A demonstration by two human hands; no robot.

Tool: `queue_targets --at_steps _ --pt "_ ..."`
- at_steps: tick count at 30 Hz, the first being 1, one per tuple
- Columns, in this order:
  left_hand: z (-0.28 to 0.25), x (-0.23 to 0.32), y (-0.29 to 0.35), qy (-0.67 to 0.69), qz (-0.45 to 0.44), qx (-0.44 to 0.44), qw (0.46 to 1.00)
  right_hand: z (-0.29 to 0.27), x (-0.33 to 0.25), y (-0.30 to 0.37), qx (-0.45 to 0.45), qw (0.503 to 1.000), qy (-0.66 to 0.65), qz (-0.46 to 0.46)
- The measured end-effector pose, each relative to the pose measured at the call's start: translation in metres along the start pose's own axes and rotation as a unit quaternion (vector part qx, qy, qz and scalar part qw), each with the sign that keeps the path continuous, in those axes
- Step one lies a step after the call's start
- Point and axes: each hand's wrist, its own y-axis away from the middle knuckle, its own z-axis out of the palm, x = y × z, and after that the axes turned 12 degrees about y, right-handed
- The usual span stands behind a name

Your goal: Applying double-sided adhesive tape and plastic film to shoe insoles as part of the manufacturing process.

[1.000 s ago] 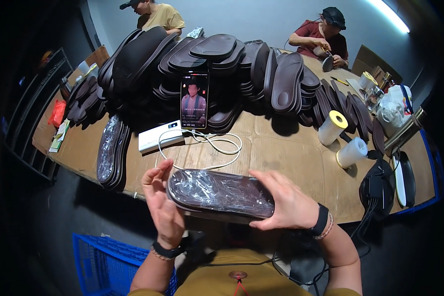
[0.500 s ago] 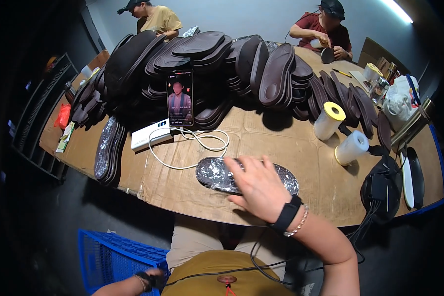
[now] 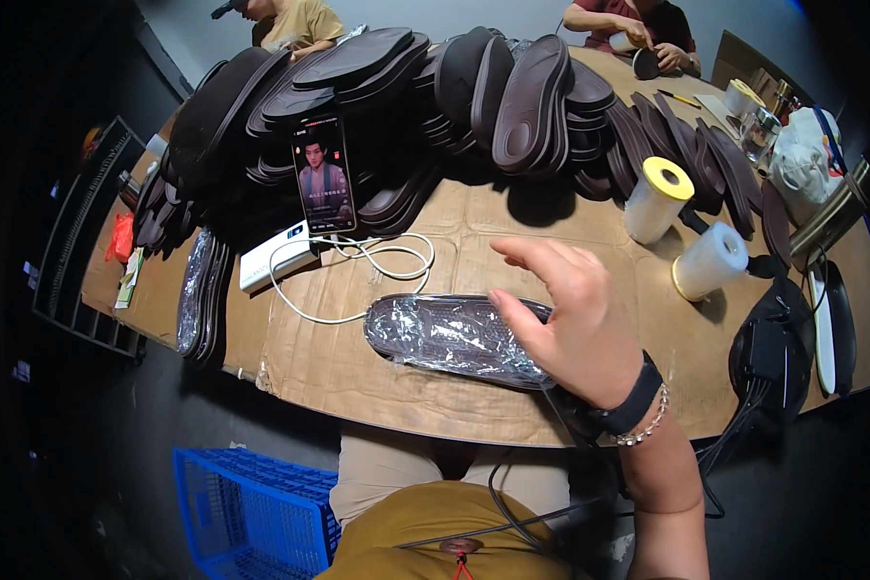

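A dark brown shoe sole [image 3: 445,333] covered with shiny clear film lies flat near the table's front edge. Above its right end is my right hand [image 3: 575,314], thumb and fingers apart, holding nothing; whether it touches the film I cannot tell. Something dark [image 3: 572,414] shows under my right wrist, mostly hidden. My left hand is out of the picture. To the right stand a yellow-ended roll of clear film [image 3: 655,208] and a second film roll [image 3: 708,263]. More film-covered soles [image 3: 199,300] are stacked at the table's left edge.
A large heap of brown soles [image 3: 527,106] spans the table's back. Before it are a propped phone [image 3: 324,184], a power bank [image 3: 277,256] and a white cable [image 3: 290,314]. A black device with cables [image 3: 764,353] sits right. A blue crate [image 3: 256,512] stands below. Two people work opposite.
My right hand has lifted off the film-covered sole and shifted right, its fingers spreading from the thumb. My left hand, earlier low by the blue crate, has left the view. The view has tilted down.
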Motion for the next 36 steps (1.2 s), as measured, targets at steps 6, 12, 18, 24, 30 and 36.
queue_targets --at_steps 6,12,18,24,30,36 --pt "-0.006 -0.001 0.002 0.005 -0.011 0.002 1.000 0.009 0.004 0.004 -0.055 0.996 -0.058 0.026" --pt "-0.012 -0.005 0.001 0.016 -0.018 0.000 1.000 0.016 -0.008 0.007 -0.081 0.994 -0.076 0.017" --pt "-0.014 -0.001 -0.003 0.024 -0.020 -0.010 0.999 0.027 -0.025 0.012 -0.126 0.989 -0.070 -0.025" --pt "-0.025 -0.010 -0.014 0.029 -0.028 -0.030 0.999 0.024 -0.032 0.011 -0.138 0.989 -0.053 -0.032" --pt "-0.044 0.063 0.039 0.110 0.064 -0.120 0.985 0.019 -0.029 0.016 -0.165 0.984 0.030 -0.052" --pt "0.019 0.242 0.153 0.151 0.694 0.041 0.702 0.017 -0.009 0.032 -0.269 0.933 0.237 -0.033"
